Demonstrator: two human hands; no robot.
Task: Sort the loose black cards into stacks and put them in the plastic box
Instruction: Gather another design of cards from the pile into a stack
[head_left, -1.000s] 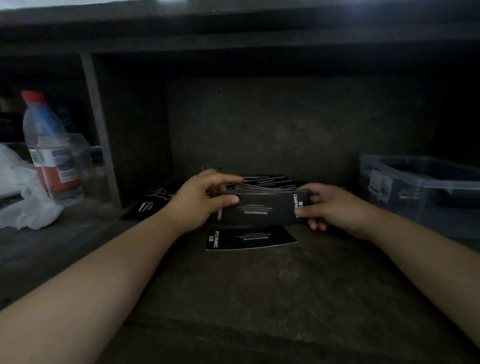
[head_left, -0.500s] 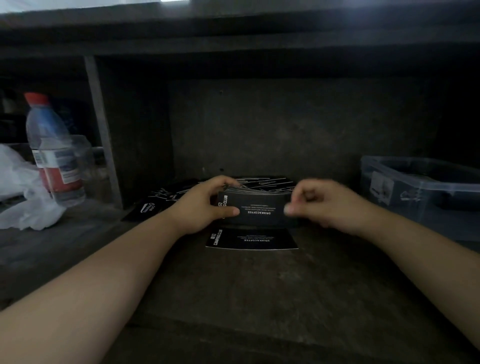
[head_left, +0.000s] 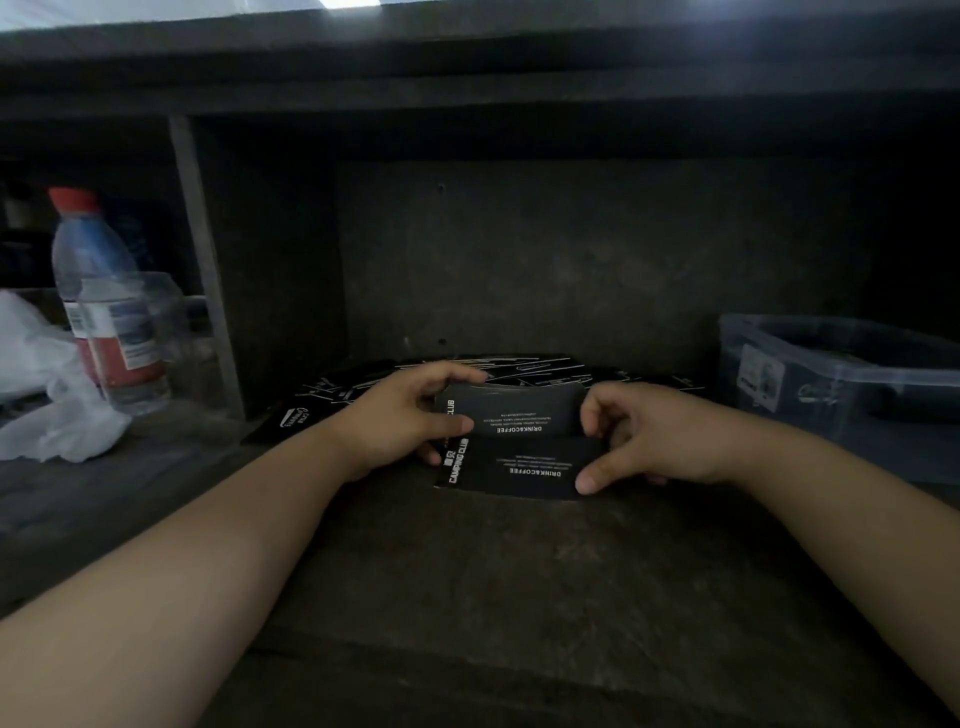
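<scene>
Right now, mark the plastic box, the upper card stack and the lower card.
plastic box (head_left: 883, 431), head view, on its front wall.
upper card stack (head_left: 511, 410), head view, middle of its front card.
lower card (head_left: 519, 467), head view, middle of its printed face.

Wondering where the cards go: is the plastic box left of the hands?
No, the plastic box sits to the right of the right hand.

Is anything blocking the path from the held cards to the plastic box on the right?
Nothing visible does. Between the stack in the left hand and the plastic box lie only flat loose cards and the right hand pinching a card.
</scene>
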